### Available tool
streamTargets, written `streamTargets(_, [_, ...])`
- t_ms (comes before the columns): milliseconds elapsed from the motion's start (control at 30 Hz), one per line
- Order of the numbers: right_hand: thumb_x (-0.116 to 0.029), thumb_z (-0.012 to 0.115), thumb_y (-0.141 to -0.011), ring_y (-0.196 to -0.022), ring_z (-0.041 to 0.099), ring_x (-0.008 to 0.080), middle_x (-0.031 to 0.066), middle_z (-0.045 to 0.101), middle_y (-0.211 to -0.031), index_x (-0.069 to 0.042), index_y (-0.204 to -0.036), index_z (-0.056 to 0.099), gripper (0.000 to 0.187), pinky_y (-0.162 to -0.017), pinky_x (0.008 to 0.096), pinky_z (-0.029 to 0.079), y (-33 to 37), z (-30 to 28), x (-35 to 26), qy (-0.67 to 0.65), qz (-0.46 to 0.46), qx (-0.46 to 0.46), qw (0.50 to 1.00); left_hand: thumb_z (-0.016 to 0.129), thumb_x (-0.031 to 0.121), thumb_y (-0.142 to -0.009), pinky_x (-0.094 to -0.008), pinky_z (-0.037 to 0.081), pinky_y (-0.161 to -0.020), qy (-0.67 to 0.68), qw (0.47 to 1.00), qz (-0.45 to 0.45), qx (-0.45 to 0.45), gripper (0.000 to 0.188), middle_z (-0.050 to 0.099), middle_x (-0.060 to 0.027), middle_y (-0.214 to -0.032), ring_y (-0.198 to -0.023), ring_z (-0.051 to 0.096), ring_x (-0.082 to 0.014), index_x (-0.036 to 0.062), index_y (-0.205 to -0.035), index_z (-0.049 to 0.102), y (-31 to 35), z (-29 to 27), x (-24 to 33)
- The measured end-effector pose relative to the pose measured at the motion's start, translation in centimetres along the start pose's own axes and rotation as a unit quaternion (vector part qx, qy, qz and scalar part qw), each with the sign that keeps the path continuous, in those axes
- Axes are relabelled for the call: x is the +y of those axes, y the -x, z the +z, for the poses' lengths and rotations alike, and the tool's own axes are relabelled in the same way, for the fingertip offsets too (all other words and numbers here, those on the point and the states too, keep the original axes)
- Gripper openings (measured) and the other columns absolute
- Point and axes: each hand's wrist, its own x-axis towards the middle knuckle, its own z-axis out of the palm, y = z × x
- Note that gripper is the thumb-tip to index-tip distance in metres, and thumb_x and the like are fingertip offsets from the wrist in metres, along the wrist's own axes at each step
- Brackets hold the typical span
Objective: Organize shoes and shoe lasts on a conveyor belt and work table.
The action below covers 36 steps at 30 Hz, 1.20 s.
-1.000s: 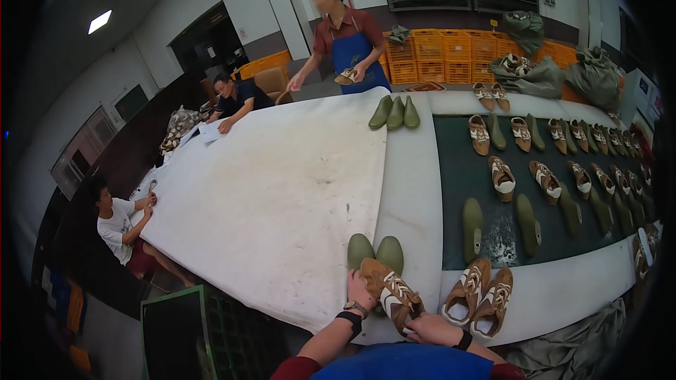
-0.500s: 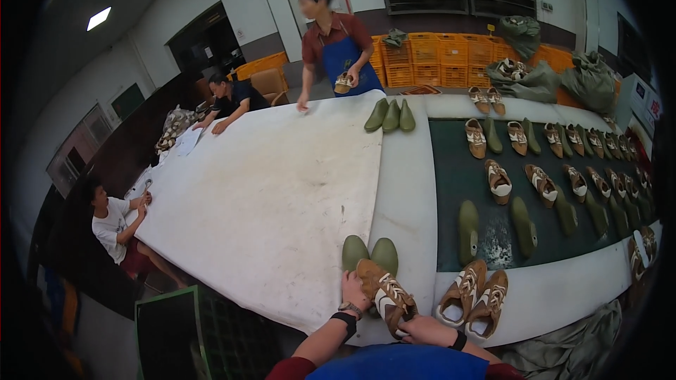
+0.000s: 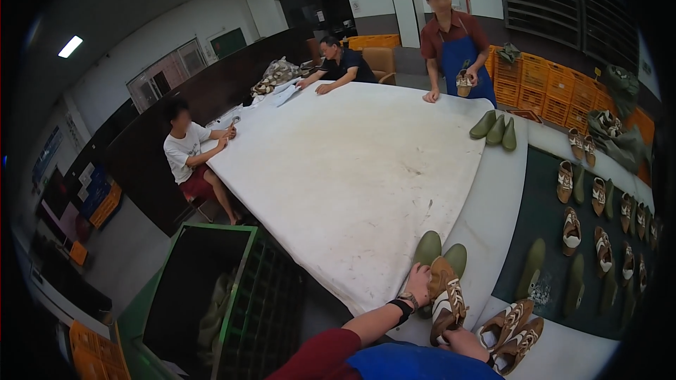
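Note:
A brown sneaker with white stripes and laces (image 3: 451, 304) is between my two hands at the near right corner of the white table. My left hand (image 3: 419, 283) is closed on the toe end. My right hand (image 3: 462, 344) grips the heel end by the opening, its fingers partly hidden. Just beyond the toe lie two green shoe lasts (image 3: 427, 247), touching or close to my left hand. A matching pair of brown sneakers (image 3: 505, 322) rests to the right of my right hand.
A green conveyor belt (image 3: 556, 271) with rows of sneakers and lasts runs along the right. Three lasts (image 3: 496, 129) stand at the table's far right corner. Left of me is a green-framed crate (image 3: 243, 288) with lasts inside. Three people are around the table (image 3: 338, 169); one standing holds a sneaker (image 3: 464, 83).
My view has swung left, so everything sits further right and more of the crate shows. Both hands keep hold of the sneaker. The standing person has turned toward the table.

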Motion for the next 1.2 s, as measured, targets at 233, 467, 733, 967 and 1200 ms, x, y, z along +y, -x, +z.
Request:
streamTargets(233, [-0.028, 0.062, -0.078, -0.084, 0.058, 0.0386, 0.021, 0.059, -0.081, -0.003, -0.09, 0.055, 0.029, -0.072, 0.0454, 0.046, -0.1, 0.1, 0.2, -0.003, -0.007, 0.004, 1.0, 0.056, 0.018, -0.068, -0.0444, 0.024, -0.103, -0.016, 1.0, 0.003, 0.008, 0.037, 0.057, -0.0128, -0.102, -0.11, 0.045, -0.0275, 0.0023, -0.102, 0.058, 0.0, 1.4, -1.2])
streamTargets(467, [-0.027, 0.061, -0.077, -0.083, 0.058, 0.039, 0.0216, 0.059, -0.081, -0.001, -0.089, 0.055, 0.029, -0.072, 0.0452, 0.046, -0.1, -0.1, 0.2, -0.01, -0.01, 0.012, 1.0, 0.056, 0.019, -0.069, -0.0448, 0.024, -0.103, -0.01, 1.0, 0.008, -0.013, 0.035, 0.056, -0.0129, -0.103, -0.108, 0.045, -0.0271, 0.0034, -0.1, 0.059, -0.4, -0.6, 0.5])
streamTargets(733, [-0.026, 0.061, -0.077, -0.085, 0.057, 0.0394, 0.0227, 0.059, -0.081, 0.0, -0.09, 0.056, 0.029, -0.075, 0.0453, 0.046, -0.3, 0.0, 0.1, -0.009, -0.011, 0.013, 1.0, 0.056, 0.019, -0.067, -0.044, 0.023, -0.103, -0.044, 0.999, 0.01, 0.001, 0.034, 0.056, -0.013, -0.102, -0.109, 0.044, -0.027, 0.0018, -0.096, 0.06, -0.2, 1.2, -0.8])
streamTargets(967, [-0.024, 0.062, -0.076, -0.087, 0.057, 0.0388, 0.0222, 0.059, -0.084, 0.0, -0.092, 0.056, 0.029, -0.075, 0.0454, 0.046, -0.2, -0.3, -0.2, -0.004, -0.001, 0.007, 1.0, 0.057, 0.021, -0.067, -0.0432, 0.023, -0.104, -0.038, 0.999, -0.002, -0.015, 0.037, 0.056, -0.012, -0.104, -0.11, 0.044, -0.0261, 0.002, -0.098, 0.061, -0.4, 0.5, -0.5])
streamTargets(1200, [-0.022, 0.062, -0.076, -0.088, 0.056, 0.0382, 0.0216, 0.059, -0.085, 0.0, -0.092, 0.056, 0.027, -0.075, 0.0448, 0.046, -0.3, -0.4, -0.4, -0.008, -0.005, 0.009, 1.0, 0.057, 0.024, -0.068, -0.0438, 0.022, -0.104, -0.071, 0.997, 0.002, -0.044, 0.039, 0.056, -0.0113, -0.106, -0.112, 0.043, -0.0263, 0.003, -0.101, 0.06, -0.4, 0.2, -0.4])
